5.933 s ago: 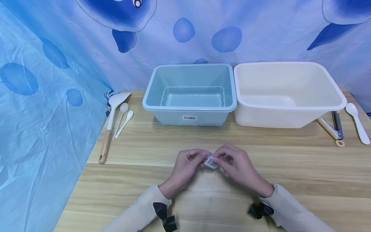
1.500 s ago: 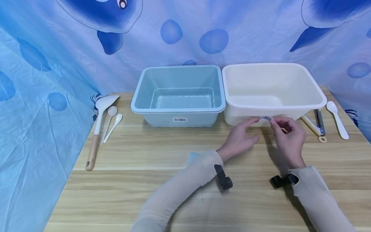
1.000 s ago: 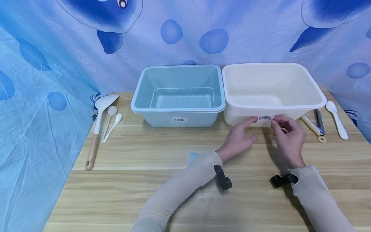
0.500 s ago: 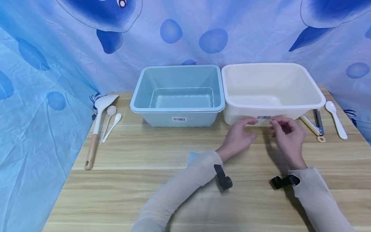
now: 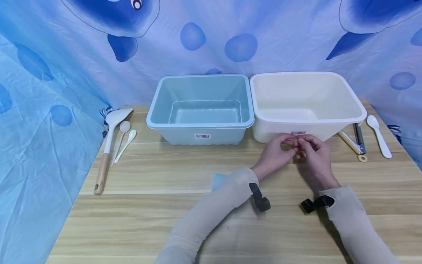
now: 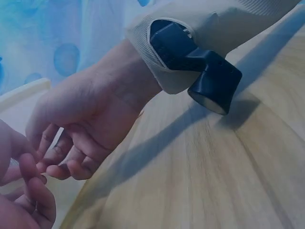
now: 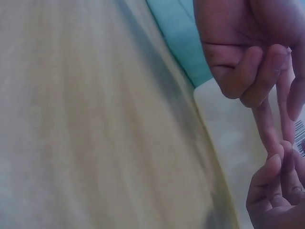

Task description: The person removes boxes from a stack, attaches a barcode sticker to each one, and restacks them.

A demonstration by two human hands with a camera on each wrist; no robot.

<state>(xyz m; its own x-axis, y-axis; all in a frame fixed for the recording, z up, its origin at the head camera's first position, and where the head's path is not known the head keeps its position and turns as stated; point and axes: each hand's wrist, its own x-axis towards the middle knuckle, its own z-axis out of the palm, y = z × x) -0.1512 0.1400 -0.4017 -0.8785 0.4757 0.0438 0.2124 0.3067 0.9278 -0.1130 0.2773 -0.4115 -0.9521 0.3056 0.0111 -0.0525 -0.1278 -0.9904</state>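
A white label with a barcode [image 5: 298,133] lies against the front wall of the white bin [image 5: 349,126], just under its rim. Right below it, the left hand [image 5: 275,154] and right hand [image 5: 314,152] meet at their fingertips. The left hand's fingers are bent loosely, some reaching toward the bin wall. On the right hand the fingers are bent too, their tips against the left fingers. No object shows between them, and the fingertips partly cover the label's lower edge. The right wrist view shows both hands in front of the bin, the barcode partly behind them.
A blue bin [image 5: 178,134] with its own barcode label stands left of the white one. A spatula [image 5: 107,148] and two small spoons lie at left. Behind the right arm are tongs [image 5: 356,143] and a white spoon [image 5: 379,135]. A blue slip [image 5: 217,179] lies by the left sleeve.
Earlier both hands handled the small label over the table, then held it by its ends at the white bin. The label now lies on the bin; the right hand has moved left to meet the left.
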